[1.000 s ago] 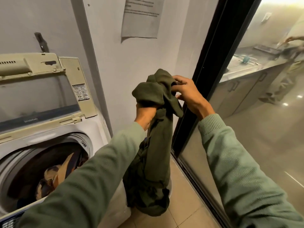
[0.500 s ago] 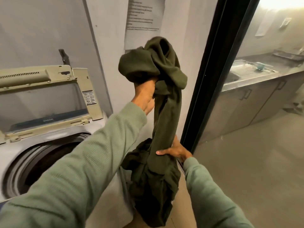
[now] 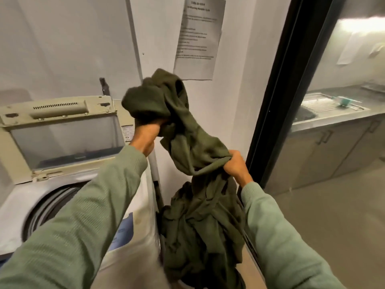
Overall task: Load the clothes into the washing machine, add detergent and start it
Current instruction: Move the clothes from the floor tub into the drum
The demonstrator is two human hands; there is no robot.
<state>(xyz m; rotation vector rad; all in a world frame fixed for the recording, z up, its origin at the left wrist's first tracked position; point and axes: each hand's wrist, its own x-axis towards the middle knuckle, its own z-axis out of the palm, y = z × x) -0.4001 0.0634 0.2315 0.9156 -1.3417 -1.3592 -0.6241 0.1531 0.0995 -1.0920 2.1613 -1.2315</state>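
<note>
The right hand [image 3: 236, 166], flat against the green garment [image 3: 195, 163] before, now grips and lifts its middle.

Two hands are showing, the left hand [image 3: 145, 135] and the right hand [image 3: 236, 166], and both are gripping one dark green garment [image 3: 198, 184]. One washing machine [image 3: 62, 184] is standing with one lid [image 3: 60, 130] raised. One printed sheet [image 3: 198, 38] is hanging on the wall. One sink [image 3: 325, 105] is showing behind the glass.
</note>
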